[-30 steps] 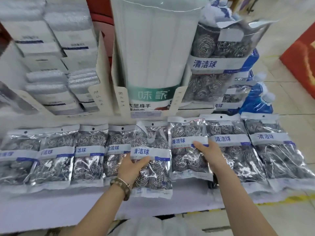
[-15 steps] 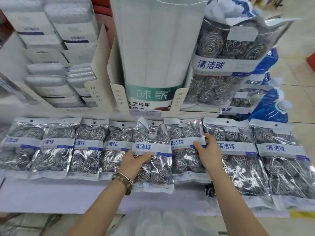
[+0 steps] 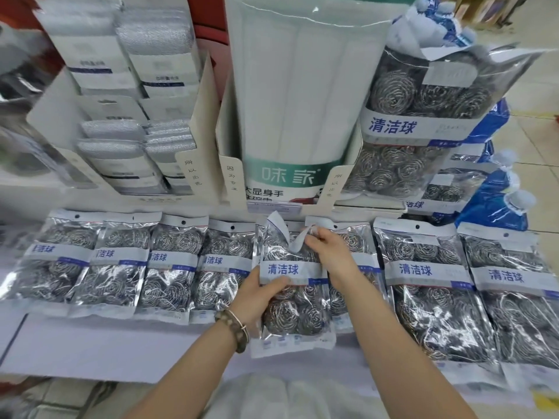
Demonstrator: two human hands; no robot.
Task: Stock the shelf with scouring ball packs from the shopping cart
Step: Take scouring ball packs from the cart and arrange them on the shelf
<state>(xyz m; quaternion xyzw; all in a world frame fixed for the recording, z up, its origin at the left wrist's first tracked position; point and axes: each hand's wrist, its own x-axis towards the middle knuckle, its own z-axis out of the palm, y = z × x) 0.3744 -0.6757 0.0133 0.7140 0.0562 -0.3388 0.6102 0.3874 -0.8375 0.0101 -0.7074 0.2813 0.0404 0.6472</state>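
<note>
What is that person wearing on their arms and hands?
No sleeves and no gloves show at all. The left hand has a bracelet at its wrist: brown beads next to a thin silvery bangle. The right hand has nothing on its wrist. I see no rings on either one.

Single head-worn view, angled forward and down, close over the shelf (image 3: 90,352)

Pale tiled floor (image 3: 538,122) lies right of the white shelf (image 3: 90,352), with a red panel (image 3: 210,34) behind it.
</note>
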